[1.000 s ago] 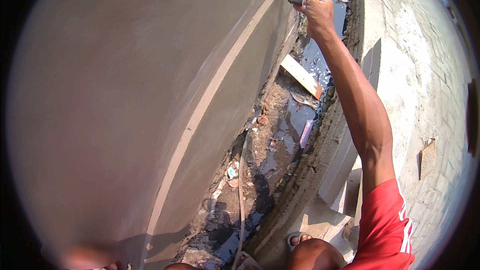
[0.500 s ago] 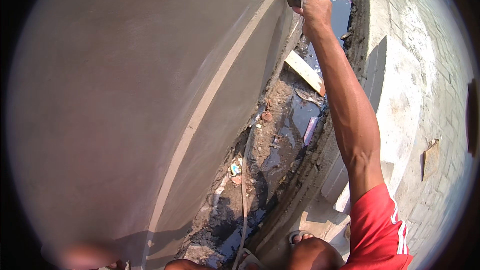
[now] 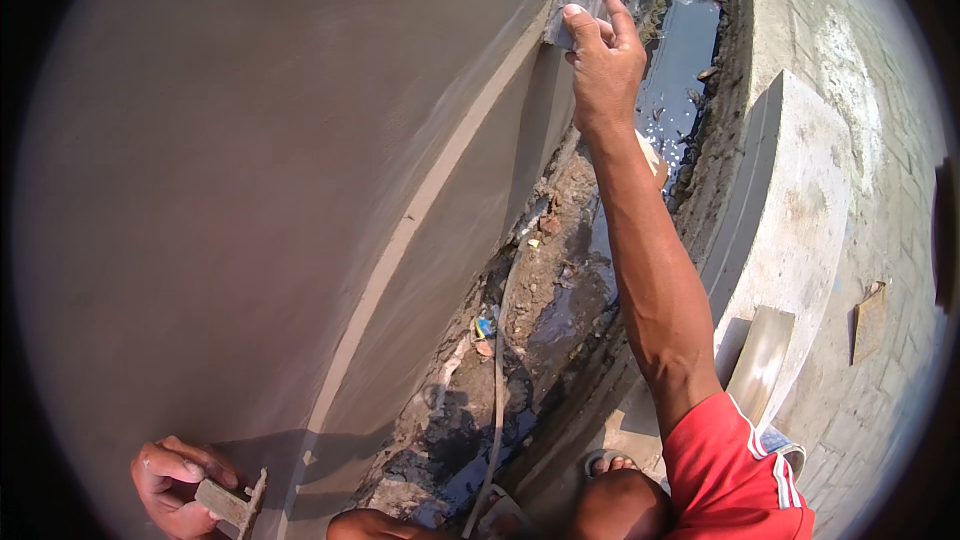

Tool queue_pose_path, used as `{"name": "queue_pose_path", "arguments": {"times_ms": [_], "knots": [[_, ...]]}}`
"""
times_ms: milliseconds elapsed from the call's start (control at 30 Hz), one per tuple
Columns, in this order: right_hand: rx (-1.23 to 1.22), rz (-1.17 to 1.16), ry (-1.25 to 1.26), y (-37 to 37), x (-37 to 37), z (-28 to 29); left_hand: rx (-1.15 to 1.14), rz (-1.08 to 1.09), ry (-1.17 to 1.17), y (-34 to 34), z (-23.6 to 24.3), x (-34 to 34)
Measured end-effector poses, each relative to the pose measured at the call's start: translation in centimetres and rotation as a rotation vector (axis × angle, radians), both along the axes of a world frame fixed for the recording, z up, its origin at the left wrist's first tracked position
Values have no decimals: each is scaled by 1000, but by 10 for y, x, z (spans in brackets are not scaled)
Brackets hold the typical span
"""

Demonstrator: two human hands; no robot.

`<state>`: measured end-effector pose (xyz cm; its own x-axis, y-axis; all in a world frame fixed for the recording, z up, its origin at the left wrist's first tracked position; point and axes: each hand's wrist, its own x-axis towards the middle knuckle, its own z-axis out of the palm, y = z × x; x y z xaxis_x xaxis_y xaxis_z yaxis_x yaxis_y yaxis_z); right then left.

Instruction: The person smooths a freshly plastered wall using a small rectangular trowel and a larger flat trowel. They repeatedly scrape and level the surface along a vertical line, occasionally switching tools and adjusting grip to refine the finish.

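A freshly smoothed grey plastered wall (image 3: 230,190) fills the left, crossed by a paler slanting band (image 3: 375,290). At the top, my right hand (image 3: 608,70) grips a small grey rectangular plate (image 3: 575,5) between thumb and fingers. That plate lies flat over the band's upper end, against the wall or very near it. Down at the lower left, my left hand (image 3: 165,485) is closed round the handle of a small plaster-caked hand float (image 3: 232,502). The float appears nearly edge-on, beside the wall's lower part.
A drain channel with dark water (image 3: 685,60) and rubble runs along the wall's foot. A thin hose (image 3: 500,390) lies in it. To the right are a white concrete block (image 3: 795,180), a pale flat bar (image 3: 760,365), a broken board piece (image 3: 868,323) and brick paving (image 3: 900,240).
My right hand has moved left and slightly down, bringing the plate over the wall's band. My left hand, blurred before, now shows clearly with the float. The view has shifted slightly.
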<state>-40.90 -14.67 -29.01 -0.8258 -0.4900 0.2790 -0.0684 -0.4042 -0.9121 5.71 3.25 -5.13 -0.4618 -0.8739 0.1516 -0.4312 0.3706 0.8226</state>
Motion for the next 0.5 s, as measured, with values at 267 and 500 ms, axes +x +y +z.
{"name": "queue_pose_path", "arguments": {"times_ms": [267,500], "knots": [[70,256,-422,59,63,-91,35,-48,-94,-8,17,-39],[201,-93,30,57,107,-30,40,-22,-155,-10,14,-31]]}}
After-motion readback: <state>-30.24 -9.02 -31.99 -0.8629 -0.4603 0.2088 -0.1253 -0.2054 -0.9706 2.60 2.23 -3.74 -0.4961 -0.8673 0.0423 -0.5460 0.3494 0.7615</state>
